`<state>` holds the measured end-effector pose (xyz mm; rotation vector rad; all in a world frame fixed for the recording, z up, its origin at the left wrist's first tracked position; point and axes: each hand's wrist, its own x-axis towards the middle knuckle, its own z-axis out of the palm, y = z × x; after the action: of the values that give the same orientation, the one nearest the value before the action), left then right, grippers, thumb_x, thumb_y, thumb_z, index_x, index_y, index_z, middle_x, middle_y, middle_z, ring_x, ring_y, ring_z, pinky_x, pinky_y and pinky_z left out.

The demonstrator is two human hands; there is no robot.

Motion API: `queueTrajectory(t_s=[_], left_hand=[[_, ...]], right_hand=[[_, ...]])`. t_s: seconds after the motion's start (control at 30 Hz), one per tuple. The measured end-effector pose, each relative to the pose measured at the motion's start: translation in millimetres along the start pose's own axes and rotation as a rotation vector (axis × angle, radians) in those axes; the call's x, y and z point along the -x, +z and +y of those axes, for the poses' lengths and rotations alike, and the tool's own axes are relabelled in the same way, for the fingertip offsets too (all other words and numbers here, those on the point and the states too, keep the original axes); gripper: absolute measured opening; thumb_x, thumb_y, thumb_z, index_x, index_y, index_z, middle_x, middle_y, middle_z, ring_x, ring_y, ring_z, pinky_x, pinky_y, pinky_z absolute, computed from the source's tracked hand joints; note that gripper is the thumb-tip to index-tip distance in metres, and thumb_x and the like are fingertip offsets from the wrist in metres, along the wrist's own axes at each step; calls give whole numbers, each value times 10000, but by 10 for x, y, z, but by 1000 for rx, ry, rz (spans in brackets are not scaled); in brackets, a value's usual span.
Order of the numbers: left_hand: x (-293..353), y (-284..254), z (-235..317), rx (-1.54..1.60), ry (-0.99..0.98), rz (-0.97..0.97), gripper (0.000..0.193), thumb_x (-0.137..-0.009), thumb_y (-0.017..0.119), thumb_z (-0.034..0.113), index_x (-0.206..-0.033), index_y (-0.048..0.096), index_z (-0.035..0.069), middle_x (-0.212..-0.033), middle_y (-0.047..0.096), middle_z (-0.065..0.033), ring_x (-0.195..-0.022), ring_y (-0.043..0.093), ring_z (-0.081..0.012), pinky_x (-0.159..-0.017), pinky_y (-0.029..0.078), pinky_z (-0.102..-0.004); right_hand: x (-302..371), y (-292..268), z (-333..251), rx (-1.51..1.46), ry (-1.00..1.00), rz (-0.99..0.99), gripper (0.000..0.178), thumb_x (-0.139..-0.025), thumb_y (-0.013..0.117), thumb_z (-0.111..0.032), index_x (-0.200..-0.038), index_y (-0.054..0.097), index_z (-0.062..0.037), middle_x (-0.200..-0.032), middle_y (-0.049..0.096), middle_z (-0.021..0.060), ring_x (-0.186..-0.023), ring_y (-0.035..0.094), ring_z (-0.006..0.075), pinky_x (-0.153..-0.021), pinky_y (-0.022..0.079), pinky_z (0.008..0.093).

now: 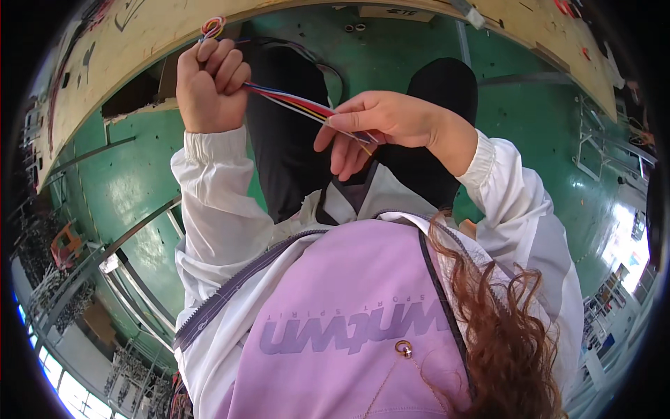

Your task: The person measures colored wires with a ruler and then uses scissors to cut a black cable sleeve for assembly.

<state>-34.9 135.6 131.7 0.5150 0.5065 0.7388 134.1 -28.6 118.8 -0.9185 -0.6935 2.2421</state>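
A bundle of thin coloured wires [289,100], red, white, blue and yellow among them, stretches between my two hands over my lap. My left hand [215,87] is closed in a fist around it, and a looped coil of the same wires sticks out above the fingers. Toward the other end, my right hand [391,126] pinches the bundle between thumb and fingers. Short loose wire ends poke out past the right fingers, pointing down and to the right.
A wooden workbench [516,49] curves along the far side, with a white connector [476,19] at its edge. Dark cable [307,52] hangs beyond my left knee. Metal frames [593,140] stand on the green floor [139,181] at both sides. An orange object [66,244] is at far left.
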Motion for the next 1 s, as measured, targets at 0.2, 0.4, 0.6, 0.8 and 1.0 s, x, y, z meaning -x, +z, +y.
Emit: queueTrajectory(t_s=[0.2,0.4,0.6,0.8,1.0], left_hand=[[-6,8,3,-7,5,30,249,-860,373,111,-615,324,116,-541,243,28,-419,186,-76,-392,157,-243],[11,28,-28,5,18,93,240,-860,368,107,-623,330,114,-535,240,27,-416,188,-77,-390,158,-242],[51,142,-41,79,38,136,244,-840,370,38,-608,331,101,-533,236,26,-412,181,-72,-384,159,-235],[98,130,-14,160,-25,104,241,-839,375,28,-613,335,99,-529,239,24,-408,187,-68,-377,159,-231],[136,43,-63,235,-166,57,240,-851,379,75,-619,334,110,-528,236,26,-398,182,-73,-373,147,-236]], right_hand=[[212,-27,101,-87,-23,17,451,-955,348,-315,-1160,493,60,-964,622,177,-904,626,262,-782,504,325],[314,39,180,73,-209,141,478,-954,350,-340,-1300,365,-11,-1099,567,173,-997,577,238,-877,438,316],[312,148,334,616,-558,381,465,-882,507,-80,-1300,306,-52,-1123,542,116,-1032,535,166,-899,397,294],[218,53,404,288,-534,311,286,-929,442,-186,-1148,441,-1,-1063,583,124,-973,561,156,-831,422,269],[103,5,249,-56,-348,143,293,-932,438,-238,-955,587,14,-889,645,136,-730,613,134,-644,480,221]])
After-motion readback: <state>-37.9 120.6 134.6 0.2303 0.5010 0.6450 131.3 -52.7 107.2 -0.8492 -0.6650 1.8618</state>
